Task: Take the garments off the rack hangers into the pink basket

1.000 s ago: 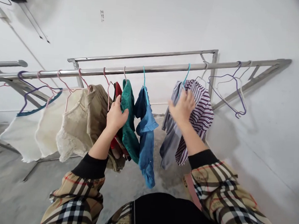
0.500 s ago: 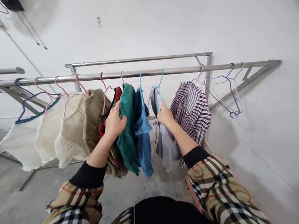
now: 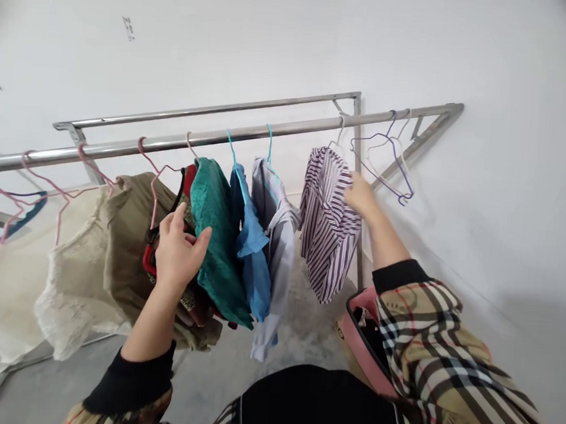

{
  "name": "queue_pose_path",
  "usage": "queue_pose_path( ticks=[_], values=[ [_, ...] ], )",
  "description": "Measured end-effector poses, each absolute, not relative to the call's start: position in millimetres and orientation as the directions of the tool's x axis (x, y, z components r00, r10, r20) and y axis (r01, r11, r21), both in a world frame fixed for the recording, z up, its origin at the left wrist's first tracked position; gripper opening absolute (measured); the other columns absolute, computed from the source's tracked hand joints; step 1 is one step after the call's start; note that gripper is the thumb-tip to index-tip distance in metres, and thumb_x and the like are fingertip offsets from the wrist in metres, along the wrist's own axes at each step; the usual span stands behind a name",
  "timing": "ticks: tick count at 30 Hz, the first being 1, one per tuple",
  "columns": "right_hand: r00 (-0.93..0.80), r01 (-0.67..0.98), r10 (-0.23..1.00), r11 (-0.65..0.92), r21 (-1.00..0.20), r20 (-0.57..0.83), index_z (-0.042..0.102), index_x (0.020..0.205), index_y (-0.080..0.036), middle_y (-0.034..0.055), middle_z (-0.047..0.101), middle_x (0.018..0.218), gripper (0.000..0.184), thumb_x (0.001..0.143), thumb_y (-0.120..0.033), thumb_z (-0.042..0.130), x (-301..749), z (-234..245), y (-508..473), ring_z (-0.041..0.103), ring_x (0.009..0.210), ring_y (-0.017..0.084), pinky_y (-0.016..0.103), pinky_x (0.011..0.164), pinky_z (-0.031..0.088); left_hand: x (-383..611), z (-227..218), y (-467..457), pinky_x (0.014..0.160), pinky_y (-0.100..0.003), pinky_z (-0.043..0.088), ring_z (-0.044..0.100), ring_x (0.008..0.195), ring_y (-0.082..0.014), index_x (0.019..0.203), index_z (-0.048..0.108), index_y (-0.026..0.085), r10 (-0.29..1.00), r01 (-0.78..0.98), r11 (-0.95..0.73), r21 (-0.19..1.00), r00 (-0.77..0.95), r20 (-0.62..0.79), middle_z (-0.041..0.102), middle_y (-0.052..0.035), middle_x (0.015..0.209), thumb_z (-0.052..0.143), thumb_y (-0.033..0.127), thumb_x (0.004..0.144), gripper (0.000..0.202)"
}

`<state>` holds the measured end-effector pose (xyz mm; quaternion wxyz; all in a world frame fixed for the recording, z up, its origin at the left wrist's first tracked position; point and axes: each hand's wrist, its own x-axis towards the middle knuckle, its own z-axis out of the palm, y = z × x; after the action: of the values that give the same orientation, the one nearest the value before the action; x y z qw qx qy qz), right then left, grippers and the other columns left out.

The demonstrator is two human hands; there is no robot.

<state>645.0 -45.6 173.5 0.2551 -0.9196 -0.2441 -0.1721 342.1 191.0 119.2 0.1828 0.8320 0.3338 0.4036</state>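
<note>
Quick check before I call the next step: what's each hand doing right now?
Left hand: open, fingers spread, beside the teal top, holding nothing visible.
Right hand: at the edge of the striped shirt; cannot tell if it's gripping.

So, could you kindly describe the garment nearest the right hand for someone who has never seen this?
On the steel rail, go to the row's right end. The striped shirt hangs last, by the right hand; its purple stripes stand out from the plain grey shirt beside it.
</note>
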Motion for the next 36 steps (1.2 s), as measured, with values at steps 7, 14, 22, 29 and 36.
queue_pose_path(
  ticks=[7, 14, 22, 29, 36],
  values=[
    [0.779, 0.621, 0.514, -0.711, -0.331, 0.358, 0.046, 0.128, -0.011, 0.0194, 0.069, 0.108, 0.042, 0.086, -0.011, 0.041, 605.6, 174.5, 0.3, 0.065, 0.100, 0.031, 0.041, 0.087, 0.049, 351.2, 119.5, 158.6, 0.072, -0.037, 0.059, 0.065, 0.085, -0.0194, 0.144, 0.040, 0.026, 0.627, 0.269, -0.777, 0.569, 0.418, 0.658, 0.036, -0.0153, 0.148, 0.060, 0.045, 0.082, 0.067],
    [0.638, 0.770, 0.700, -0.571, -0.285, 0.321, 0.043, 0.134, -0.013, 0.0173, 0.070, 0.109, 0.043, 0.092, -0.026, 0.040, 591.1, 172.1, 4.8, 0.066, 0.098, 0.031, 0.042, 0.086, 0.051, 351.4, 102.3, 113.4, 0.082, -0.039, 0.059, 0.064, 0.098, -0.0209, 0.138, 0.045, 0.029, 0.505, 0.080, -0.847, 0.526, 0.430, 0.748, 0.041, -0.0129, 0.145, 0.060, 0.038, 0.085, 0.056],
    [0.768, 0.311, 0.004, -0.876, -0.368, 0.641, 0.040, 0.137, -0.003, 0.0284, 0.038, 0.145, 0.057, 0.087, -0.026, 0.054, 698.4, 195.4, -78.8, 0.034, 0.134, 0.039, 0.058, 0.105, 0.027, 317.3, 26.9, 85.8, 0.076, -0.044, 0.060, 0.066, 0.091, -0.0221, 0.126, 0.054, 0.039, 0.522, -0.059, -0.786, 0.615, 0.468, 0.713, 0.055, -0.0078, 0.128, 0.059, 0.026, 0.086, 0.042],
    [0.882, 0.224, 0.045, -0.916, -0.333, 0.469, 0.063, 0.115, -0.012, 0.0195, 0.064, 0.117, 0.033, 0.092, -0.022, 0.042, 742.3, 186.8, -123.5, 0.055, 0.114, 0.032, 0.047, 0.095, 0.040, 298.5, -32.9, 83.7, 0.067, -0.042, 0.060, 0.068, 0.083, -0.0242, 0.117, 0.061, 0.044, 0.594, 0.000, -0.698, 0.716, 0.557, 0.580, 0.063, -0.0062, 0.116, 0.060, 0.026, 0.084, 0.037],
    [0.908, 0.236, 0.069, -0.899, -0.369, 0.412, 0.061, 0.117, -0.003, 0.0261, 0.063, 0.117, 0.038, 0.084, -0.020, 0.056, 743.6, 182.3, -110.0, 0.056, 0.112, 0.036, 0.047, 0.093, 0.042, 311.3, -39.4, 77.8, 0.068, -0.037, 0.060, 0.069, 0.079, -0.0218, 0.109, 0.067, 0.032, 0.615, -0.005, -0.658, 0.753, 0.574, 0.541, 0.066, -0.0076, 0.111, 0.060, 0.031, 0.085, 0.025]
  ],
)
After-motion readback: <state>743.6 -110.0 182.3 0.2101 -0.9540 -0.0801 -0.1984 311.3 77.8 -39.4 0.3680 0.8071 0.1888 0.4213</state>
